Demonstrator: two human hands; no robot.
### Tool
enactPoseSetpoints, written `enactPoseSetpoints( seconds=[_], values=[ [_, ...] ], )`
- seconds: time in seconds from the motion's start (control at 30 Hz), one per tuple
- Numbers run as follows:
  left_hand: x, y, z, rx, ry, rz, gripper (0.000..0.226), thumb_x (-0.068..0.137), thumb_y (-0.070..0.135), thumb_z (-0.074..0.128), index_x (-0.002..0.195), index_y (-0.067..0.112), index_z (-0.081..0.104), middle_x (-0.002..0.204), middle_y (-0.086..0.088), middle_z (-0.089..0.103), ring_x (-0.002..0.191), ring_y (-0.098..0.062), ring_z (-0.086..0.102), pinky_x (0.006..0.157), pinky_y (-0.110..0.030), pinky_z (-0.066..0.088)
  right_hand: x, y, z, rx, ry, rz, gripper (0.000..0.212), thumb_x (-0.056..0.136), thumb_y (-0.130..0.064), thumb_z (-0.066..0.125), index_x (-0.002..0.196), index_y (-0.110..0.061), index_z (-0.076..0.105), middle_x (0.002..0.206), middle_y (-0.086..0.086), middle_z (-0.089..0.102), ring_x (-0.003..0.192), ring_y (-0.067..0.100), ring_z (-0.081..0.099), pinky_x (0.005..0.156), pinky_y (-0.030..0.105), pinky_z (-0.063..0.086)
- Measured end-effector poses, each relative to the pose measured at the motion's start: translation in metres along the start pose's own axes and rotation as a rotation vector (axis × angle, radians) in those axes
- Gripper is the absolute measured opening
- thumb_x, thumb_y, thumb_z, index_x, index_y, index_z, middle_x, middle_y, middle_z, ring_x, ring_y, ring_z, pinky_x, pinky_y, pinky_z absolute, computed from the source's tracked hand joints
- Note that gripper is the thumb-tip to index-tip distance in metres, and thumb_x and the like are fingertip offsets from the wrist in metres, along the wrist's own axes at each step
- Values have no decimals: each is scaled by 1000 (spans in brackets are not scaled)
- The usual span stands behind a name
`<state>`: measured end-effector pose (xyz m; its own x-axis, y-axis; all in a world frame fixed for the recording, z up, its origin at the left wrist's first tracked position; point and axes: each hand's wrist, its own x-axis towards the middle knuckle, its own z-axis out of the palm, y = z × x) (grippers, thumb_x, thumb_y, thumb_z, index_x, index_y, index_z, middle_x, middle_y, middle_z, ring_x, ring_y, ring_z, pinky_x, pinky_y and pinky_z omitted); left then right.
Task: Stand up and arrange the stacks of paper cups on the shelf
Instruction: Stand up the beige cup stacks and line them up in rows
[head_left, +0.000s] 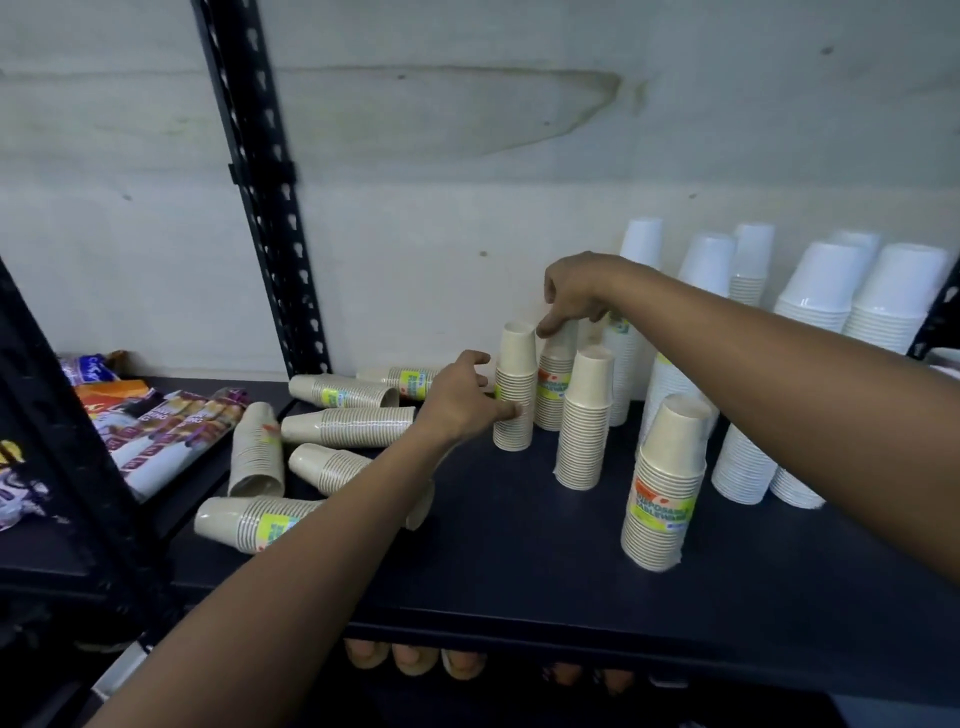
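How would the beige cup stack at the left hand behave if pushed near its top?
The beige cup stack is tall on a narrow base, so it would likely tip. Being paper, it is probably light. The left hand holding it low should steady it.

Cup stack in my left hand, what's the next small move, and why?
Likely let the left hand release the stack and reach for the nearest lying stack. The held one already stands upright on the shelf beside the back stack that the right hand holds by its top, while several more lie on their sides to the left.
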<state>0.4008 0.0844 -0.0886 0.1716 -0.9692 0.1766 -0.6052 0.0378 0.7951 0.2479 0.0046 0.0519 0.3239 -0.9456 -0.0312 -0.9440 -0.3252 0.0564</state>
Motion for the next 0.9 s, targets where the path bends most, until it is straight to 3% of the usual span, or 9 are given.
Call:
enactPoseSetpoints(
  seconds=[0.17,0.33,0.5,0.9],
  values=[
    [-17,-3,-42,95,75,18,78,75,37,88,141,19,50,123,-1,62,113,-18,61,89,-29,49,-20,-10,-25,33,83,-84,61,84,-58,71,122,-11,65,121,5,65,97,28,67,83,34,56],
    [-44,-17,-91,203,110,25,62,80,40,84,133,19,58,123,-1,63,111,-16,60,95,-30,49,-38,-47,-35,82,141,-202,70,85,-62,66,127,-6,64,129,13,65,119,31,61,99,41,49],
    [-66,-33,-129,243,97,-28,55,79,51,81,125,25,64,120,6,64,110,-11,60,90,-26,47,-53,-85,-33,117,98,-304,63,86,-61,66,124,-10,66,131,7,64,120,28,58,97,38,47],
    [-99,-64,-176,468,46,-80,40,86,35,77,123,23,68,120,6,66,104,-9,59,79,-20,42,-40,-147,21,149,-43,-426,58,83,-53,75,126,-15,64,131,3,65,122,26,57,98,38,47]
  ],
)
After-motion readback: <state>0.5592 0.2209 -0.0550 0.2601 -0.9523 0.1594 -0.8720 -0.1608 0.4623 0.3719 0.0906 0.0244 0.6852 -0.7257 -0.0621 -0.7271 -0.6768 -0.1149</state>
